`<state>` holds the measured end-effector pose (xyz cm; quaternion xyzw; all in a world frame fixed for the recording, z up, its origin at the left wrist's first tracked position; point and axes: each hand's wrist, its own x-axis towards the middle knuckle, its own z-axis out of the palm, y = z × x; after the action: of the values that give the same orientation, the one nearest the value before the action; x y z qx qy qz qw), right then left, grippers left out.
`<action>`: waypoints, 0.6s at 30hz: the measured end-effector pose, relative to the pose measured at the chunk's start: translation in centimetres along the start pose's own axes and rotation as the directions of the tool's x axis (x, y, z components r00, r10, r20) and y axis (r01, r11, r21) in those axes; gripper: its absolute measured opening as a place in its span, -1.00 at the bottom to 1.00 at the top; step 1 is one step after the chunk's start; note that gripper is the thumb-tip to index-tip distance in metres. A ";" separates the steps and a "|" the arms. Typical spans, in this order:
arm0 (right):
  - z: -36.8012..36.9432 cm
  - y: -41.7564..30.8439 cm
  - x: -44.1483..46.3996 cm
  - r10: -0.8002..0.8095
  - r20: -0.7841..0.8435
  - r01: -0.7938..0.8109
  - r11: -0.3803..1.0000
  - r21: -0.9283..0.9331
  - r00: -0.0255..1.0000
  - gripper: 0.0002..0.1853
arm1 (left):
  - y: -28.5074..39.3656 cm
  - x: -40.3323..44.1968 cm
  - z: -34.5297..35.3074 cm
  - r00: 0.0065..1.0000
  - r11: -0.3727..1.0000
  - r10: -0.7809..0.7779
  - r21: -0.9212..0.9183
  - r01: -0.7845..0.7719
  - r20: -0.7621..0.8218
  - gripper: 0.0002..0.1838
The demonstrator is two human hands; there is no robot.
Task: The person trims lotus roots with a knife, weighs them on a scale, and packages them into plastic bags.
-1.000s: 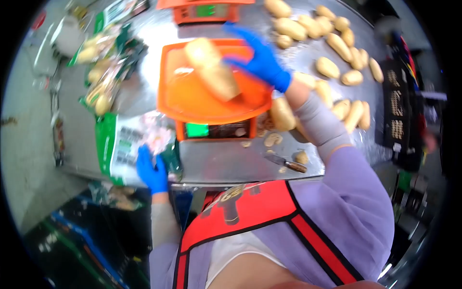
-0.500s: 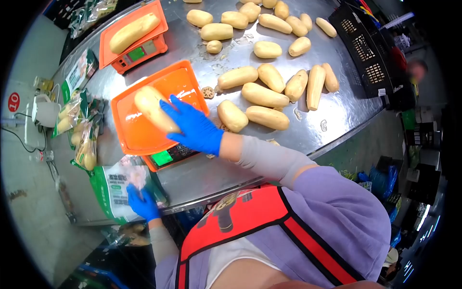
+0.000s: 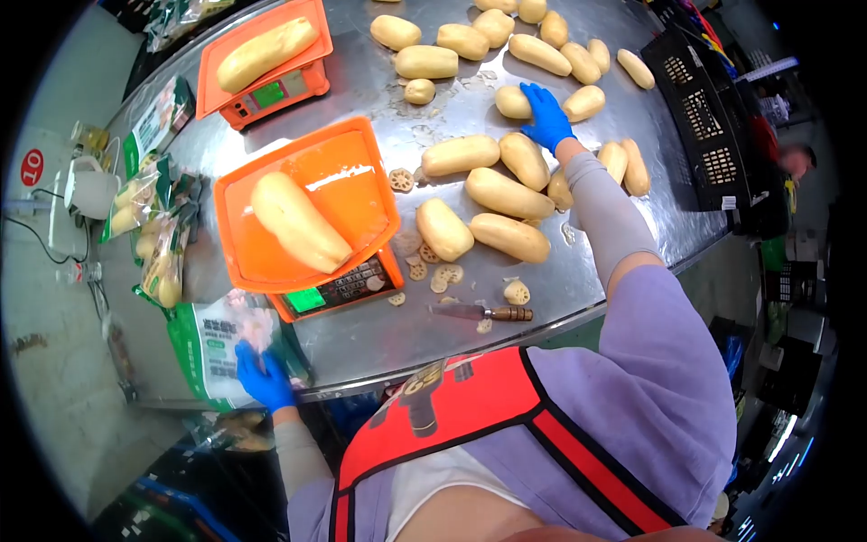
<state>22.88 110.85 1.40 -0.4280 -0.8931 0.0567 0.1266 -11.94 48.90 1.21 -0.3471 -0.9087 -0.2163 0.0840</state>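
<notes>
My right hand (image 3: 547, 119), in a blue glove, reaches across the table with fingers stretched over the right end of a peeled lotus root (image 3: 511, 103). The fingers lie on it and look apart, not wrapped round it. My left hand (image 3: 264, 378), also gloved in blue, is closed at the edge of a green and white printed plastic bag (image 3: 217, 348) by the table's front edge. Its fingertips partly blur against the bag. Another lotus root (image 3: 296, 221) lies alone on the orange tray (image 3: 348, 154) of the near scale (image 3: 336, 287).
Several lotus roots (image 3: 506, 192) are spread over the metal table (image 3: 379, 348). A knife (image 3: 483, 312) lies near the front edge among cut slices (image 3: 447, 275). A second orange scale (image 3: 282, 95) bears one root. Filled bags (image 3: 163, 275) lie left; a black crate (image 3: 691, 117) stands right.
My right hand has let go of the lotus root on the orange tray and moved far right to another root. The knife and slices are now uncovered. My left hand stays by the bag.
</notes>
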 end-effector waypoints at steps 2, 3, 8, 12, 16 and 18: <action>1.3 1.5 1.5 -0.004 -0.049 0.008 0.998 0.064 0.999 -0.19 | -1.1 0.0 1.1 0.997 0.963 -0.080 -0.257 0.080 0.008 -0.52; 1.4 1.9 1.8 -0.011 -0.085 0.020 0.994 0.106 0.996 -0.23 | 0.0 0.1 0.0 0.999 0.999 -0.038 -0.008 0.038 0.021 -0.52; 0.5 1.2 2.9 0.294 -0.036 -0.277 0.931 0.236 0.955 -0.20 | 0.8 0.3 -0.4 0.999 0.999 -0.041 -0.014 0.041 0.008 -0.55; -1.2 -3.7 1.7 0.330 -0.119 -0.228 0.830 0.509 0.936 -0.27 | 1.1 0.5 -0.5 0.999 0.999 -0.045 -0.015 0.045 -0.006 -0.52; -5.5 -16.3 -1.8 0.153 -0.057 -0.011 0.413 0.911 0.986 -0.47 | 0.8 0.4 -0.3 1.000 1.000 -0.020 0.011 0.020 -0.011 -0.52; -7.8 -22.3 -3.5 0.046 0.088 -0.096 0.202 0.975 0.995 -0.43 | 0.9 0.4 -0.4 1.000 1.000 -0.022 0.008 0.022 -0.005 -0.54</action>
<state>10.38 94.10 12.94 -0.2918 -0.6390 0.6210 0.3477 -11.68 49.55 2.04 -0.3363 -0.9130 -0.2144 0.0852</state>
